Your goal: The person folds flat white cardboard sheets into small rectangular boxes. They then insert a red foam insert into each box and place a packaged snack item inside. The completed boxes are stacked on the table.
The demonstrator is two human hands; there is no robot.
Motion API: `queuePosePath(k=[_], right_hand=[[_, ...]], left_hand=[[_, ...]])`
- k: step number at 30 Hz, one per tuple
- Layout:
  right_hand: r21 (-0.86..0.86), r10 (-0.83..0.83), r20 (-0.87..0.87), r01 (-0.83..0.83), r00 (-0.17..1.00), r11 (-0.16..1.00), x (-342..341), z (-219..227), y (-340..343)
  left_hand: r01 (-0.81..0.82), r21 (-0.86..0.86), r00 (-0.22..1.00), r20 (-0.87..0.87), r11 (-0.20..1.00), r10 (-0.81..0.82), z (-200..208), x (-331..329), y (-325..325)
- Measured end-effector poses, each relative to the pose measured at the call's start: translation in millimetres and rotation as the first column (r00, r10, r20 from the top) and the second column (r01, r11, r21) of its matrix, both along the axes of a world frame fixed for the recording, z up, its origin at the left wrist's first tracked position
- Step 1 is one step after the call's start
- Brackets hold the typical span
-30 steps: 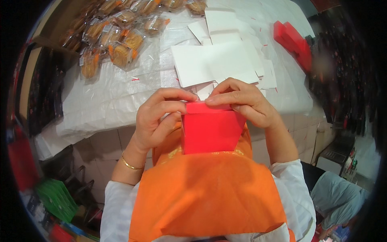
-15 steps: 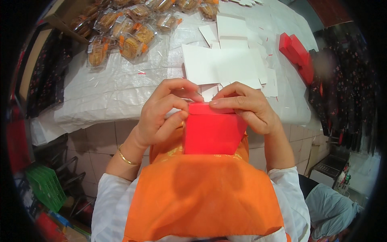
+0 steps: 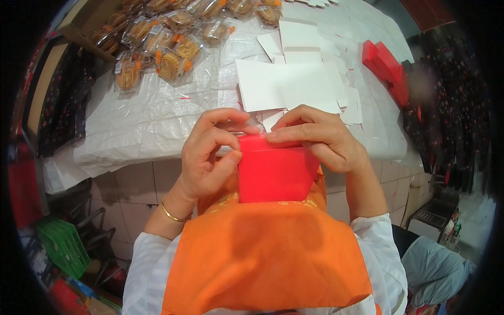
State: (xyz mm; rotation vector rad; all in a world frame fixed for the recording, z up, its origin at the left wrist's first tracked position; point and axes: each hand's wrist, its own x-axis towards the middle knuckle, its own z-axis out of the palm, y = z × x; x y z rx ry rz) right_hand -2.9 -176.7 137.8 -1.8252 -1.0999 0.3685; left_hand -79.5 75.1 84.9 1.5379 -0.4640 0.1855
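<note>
A red cardboard box (image 3: 278, 176) is held up between my hands, in front of the orange apron and close to the table's near edge. My left hand (image 3: 212, 152) pinches its upper left corner, thumb and fingers bent around the edge. Along the top, my right hand (image 3: 323, 136) grips the upper right part, with fingertips pressed on the folded upper strip and the thumb at the side. The far side of the box is hidden from me. Just beyond my hands lie white cardboard sheets (image 3: 286, 84), overlapping one another.
Several wrapped mooncakes (image 3: 173, 63) are spread at the table's far left beside a cardboard carton (image 3: 86, 26). Red folded card pieces (image 3: 386, 71) rest near the right edge. A green crate (image 3: 63, 244) stands low on the left. A person's grey-clad leg (image 3: 436, 270) shows at lower right.
My hands and the red box have shifted very slightly left. The left wrist has come a little lower and further right. The grip on the box looks the same.
</note>
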Motion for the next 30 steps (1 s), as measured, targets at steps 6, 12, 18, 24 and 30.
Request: queuePosePath(k=[6,12,18,24,30], right_hand=[[-0.006,-0.003,0.028,0.003,1.0,1.0,0.3,0.3,1.1],[0.017,0.004,-0.003,-0.004,1.0,1.0,-1.9,-1.3,0.5],[0.081,-0.021,-0.011,0.022,1.0,0.996,-4.1,-8.6,-1.5],[0.276,-0.267,-0.624,0.527,0.734,0.804,-35.0,-19.1,10.7],[-0.081,-0.424,-0.151,0.416,0.893,0.906,-35.4,5.8,8.5]], left_hand=[[-0.005,0.023,0.999,0.051,1.0,0.004,-0.9,0.2,0.7],[-0.011,-0.036,1.0,0.028,0.999,0.012,-3.1,-1.4,-4.4],[-0.047,-0.273,0.995,-0.098,0.961,0.021,-7.3,-8.5,-26.5],[0.018,0.138,0.996,0.081,0.99,-0.029,-3.2,0.9,-25.2],[0.039,0.071,0.992,-0.122,0.997,-0.03,-3.3,3.3,-34.8]])
